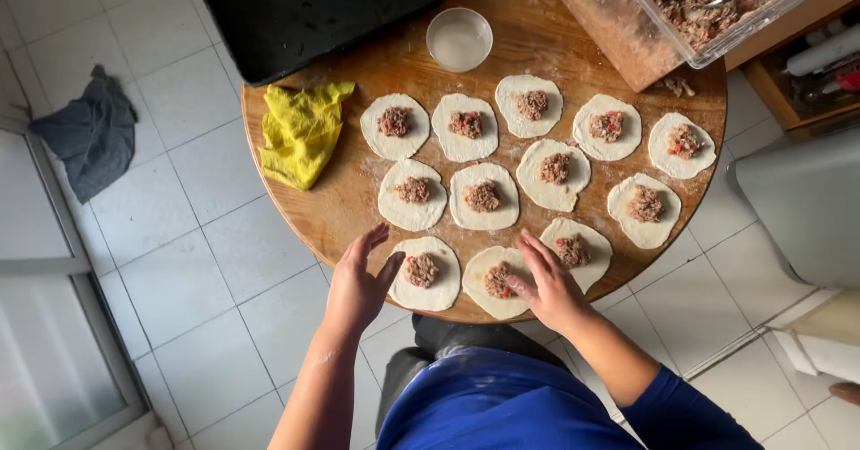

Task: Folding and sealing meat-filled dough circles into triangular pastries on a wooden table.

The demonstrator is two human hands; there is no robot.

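Note:
Several round dough discs, each with a mound of minced filling in its middle, lie in rows on a round wooden table point(313, 208). My left hand point(358, 280) is open, fingers spread, just left of the near-left disc point(423, 274) at the table's near edge. My right hand point(546, 284) rests with its fingers on the near-middle disc point(495, 282), between that disc and the one to its right point(578, 251). Neither hand grips anything.
A yellow cloth point(303, 132) lies on the table's left. A small clear bowl point(459, 38) and a black tray point(305, 7) sit at the far side. A clear tub of filling with a utensil point(699, 2) stands far right. A grey rag point(90, 132) lies on the tiled floor.

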